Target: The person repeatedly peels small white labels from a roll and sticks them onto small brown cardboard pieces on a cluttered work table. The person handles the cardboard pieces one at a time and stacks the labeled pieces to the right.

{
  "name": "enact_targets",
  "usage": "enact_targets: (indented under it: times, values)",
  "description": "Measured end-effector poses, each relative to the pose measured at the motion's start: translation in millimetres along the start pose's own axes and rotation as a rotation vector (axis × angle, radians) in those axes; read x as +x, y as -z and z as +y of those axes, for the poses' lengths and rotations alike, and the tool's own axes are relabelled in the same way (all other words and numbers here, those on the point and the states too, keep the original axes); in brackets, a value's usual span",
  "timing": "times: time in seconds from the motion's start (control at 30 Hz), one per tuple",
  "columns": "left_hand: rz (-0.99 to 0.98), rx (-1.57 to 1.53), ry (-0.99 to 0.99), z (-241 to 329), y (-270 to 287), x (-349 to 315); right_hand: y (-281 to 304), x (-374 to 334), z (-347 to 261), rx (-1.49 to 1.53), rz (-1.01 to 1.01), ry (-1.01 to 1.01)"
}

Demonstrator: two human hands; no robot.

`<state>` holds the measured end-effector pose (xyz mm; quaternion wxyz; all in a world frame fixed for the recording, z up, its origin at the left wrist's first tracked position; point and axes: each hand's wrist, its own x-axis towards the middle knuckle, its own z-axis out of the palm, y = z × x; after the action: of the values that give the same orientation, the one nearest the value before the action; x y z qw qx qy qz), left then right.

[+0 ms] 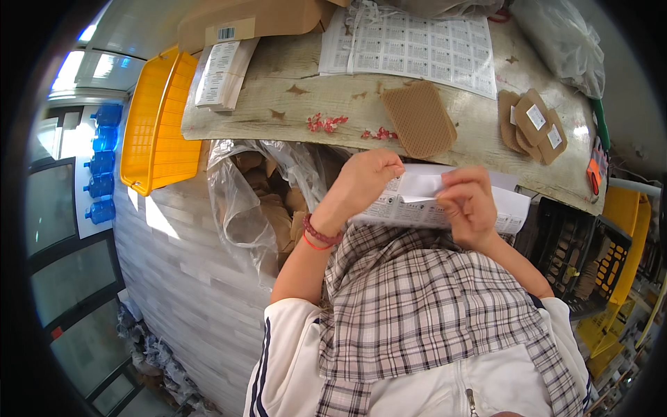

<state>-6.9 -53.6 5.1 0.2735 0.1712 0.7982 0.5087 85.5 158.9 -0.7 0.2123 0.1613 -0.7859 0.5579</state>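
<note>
A printed label sheet lies across my lap, just below the table edge. My right hand pinches the right end of a blank white label, which is lifted and slightly curled over the sheet. At the label's left upper corner, my left hand is closed in a pinch, and what lies between its fingertips is too small to make out. Beyond my hands, a brown ribbed pad with rounded corners rests at the table's edge. Several similar brown pads with white labels overlap in a pile to the right.
More printed sheets lie at the back of the table. Red-and-white scraps are near the edge. A lined bin bag stands below left, beside a yellow basket. Orange-handled snips and a black crate are right.
</note>
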Motion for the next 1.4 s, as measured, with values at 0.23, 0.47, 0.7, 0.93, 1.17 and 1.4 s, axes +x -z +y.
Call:
enact_targets:
  times: [0.23,0.47,0.7,0.93,1.17,1.4]
  values:
    - [0.273,0.539,-0.504,-1,-27,11,33,85,68,0.154,-0.066,-0.592]
    - [0.275,0.578,-0.507,-4,-30,19,4,97,112,-0.043,-0.123,-0.524]
    - [0.264,0.602,-0.501,-3,-31,20,-8,81,108,-0.141,0.016,-0.475]
    - [0.269,0.596,-0.513,-3,-30,21,-7,85,106,-0.144,-0.007,-0.482]
    - [0.271,0.587,-0.511,-3,-31,21,-5,91,103,-0.218,-0.058,-0.474]
    - [0.246,0.562,-0.443,2,-29,20,-6,90,101,-0.245,-0.052,-0.452]
